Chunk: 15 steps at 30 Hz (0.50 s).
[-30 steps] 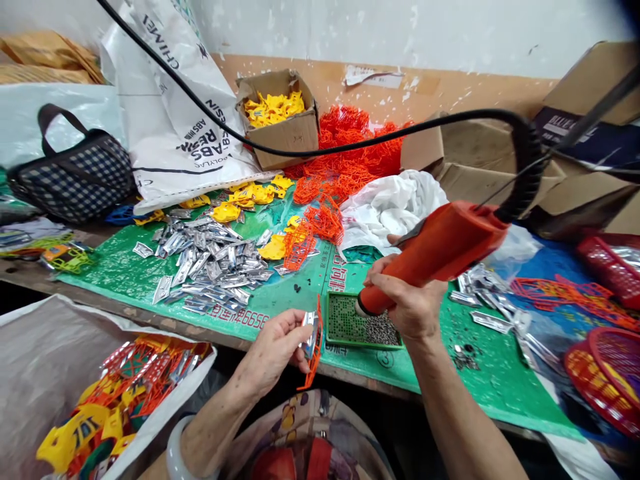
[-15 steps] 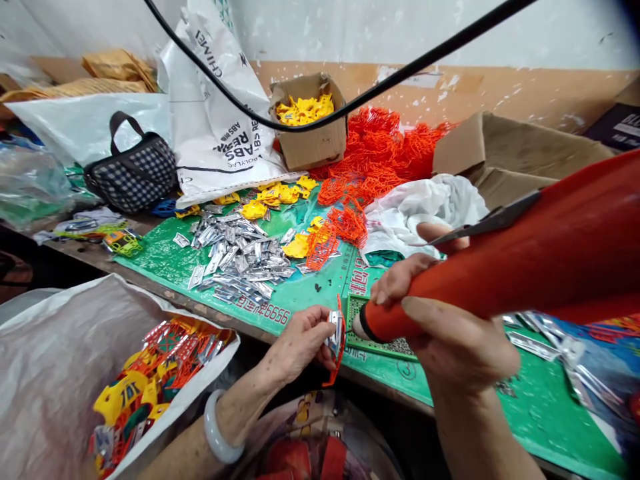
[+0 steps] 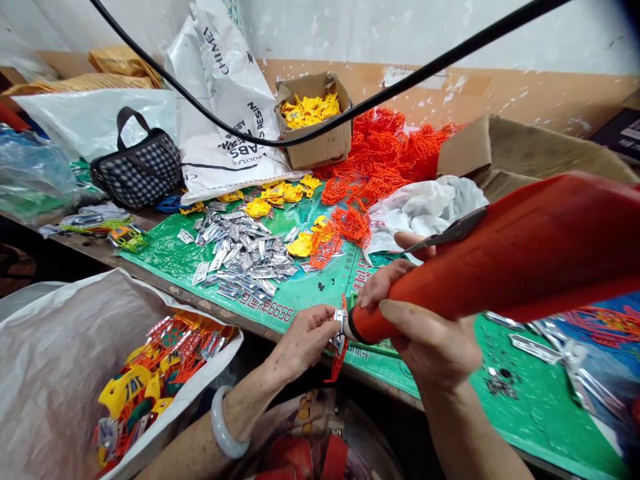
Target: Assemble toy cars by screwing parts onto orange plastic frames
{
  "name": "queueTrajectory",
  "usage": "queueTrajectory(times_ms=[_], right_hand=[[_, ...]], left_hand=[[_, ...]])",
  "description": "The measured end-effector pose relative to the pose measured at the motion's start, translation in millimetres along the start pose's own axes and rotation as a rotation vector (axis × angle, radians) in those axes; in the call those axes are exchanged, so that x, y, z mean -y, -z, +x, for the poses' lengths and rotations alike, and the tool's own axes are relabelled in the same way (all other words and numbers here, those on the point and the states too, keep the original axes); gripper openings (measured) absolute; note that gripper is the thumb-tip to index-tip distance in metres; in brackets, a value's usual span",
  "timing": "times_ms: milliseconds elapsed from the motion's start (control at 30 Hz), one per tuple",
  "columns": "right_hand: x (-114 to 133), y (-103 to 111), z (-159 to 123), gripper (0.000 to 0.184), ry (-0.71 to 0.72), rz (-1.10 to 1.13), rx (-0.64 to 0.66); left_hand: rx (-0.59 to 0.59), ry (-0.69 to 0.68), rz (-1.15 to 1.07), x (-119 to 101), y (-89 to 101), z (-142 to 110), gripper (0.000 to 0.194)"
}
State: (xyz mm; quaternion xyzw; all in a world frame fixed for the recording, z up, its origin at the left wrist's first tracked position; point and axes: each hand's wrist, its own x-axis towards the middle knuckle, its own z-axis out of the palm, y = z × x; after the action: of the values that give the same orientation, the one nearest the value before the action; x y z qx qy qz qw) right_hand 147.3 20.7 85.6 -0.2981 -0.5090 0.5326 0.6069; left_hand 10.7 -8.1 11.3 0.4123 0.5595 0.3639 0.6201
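Note:
My left hand (image 3: 305, 341) pinches a small silver plastic plate (image 3: 339, 324) together with an orange plastic frame (image 3: 339, 362), just over the table's front edge. Wrapped round a thick red electric screwdriver (image 3: 500, 260) is my right hand (image 3: 430, 333); a grey lever (image 3: 450, 232) runs along its upper side. The screwdriver points left, and its pale nose meets the silver plate, so the bit itself is hidden. Behind the right hand, a green tray (image 3: 354, 300) is mostly covered.
Silver plates (image 3: 245, 253) lie heaped on the green table cover (image 3: 165, 250). Yellow parts fill a cardboard box (image 3: 320, 148); orange frames (image 3: 390, 150) pile beside it. An open white sack (image 3: 65, 347) of parts stands at left. A black cable (image 3: 260, 139) hangs across the view.
My right hand has brought the screwdriver left and slightly down, closing the gap to the plate. The left hand keeps its pinch. The view has shifted slightly.

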Motion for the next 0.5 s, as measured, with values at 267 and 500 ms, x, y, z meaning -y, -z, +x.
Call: queueTrajectory(times_ms=[267, 500], right_hand=[[-11, 8, -2, 0.010, 0.022, -0.090, 0.063], [-5, 1, -3, 0.009, 0.019, -0.193, 0.102]], left_hand=[[0.017, -0.097, -0.069, 11, 2.0, 8, 0.015], [-0.028, -0.080, -0.120, 11, -0.1, 7, 0.012]])
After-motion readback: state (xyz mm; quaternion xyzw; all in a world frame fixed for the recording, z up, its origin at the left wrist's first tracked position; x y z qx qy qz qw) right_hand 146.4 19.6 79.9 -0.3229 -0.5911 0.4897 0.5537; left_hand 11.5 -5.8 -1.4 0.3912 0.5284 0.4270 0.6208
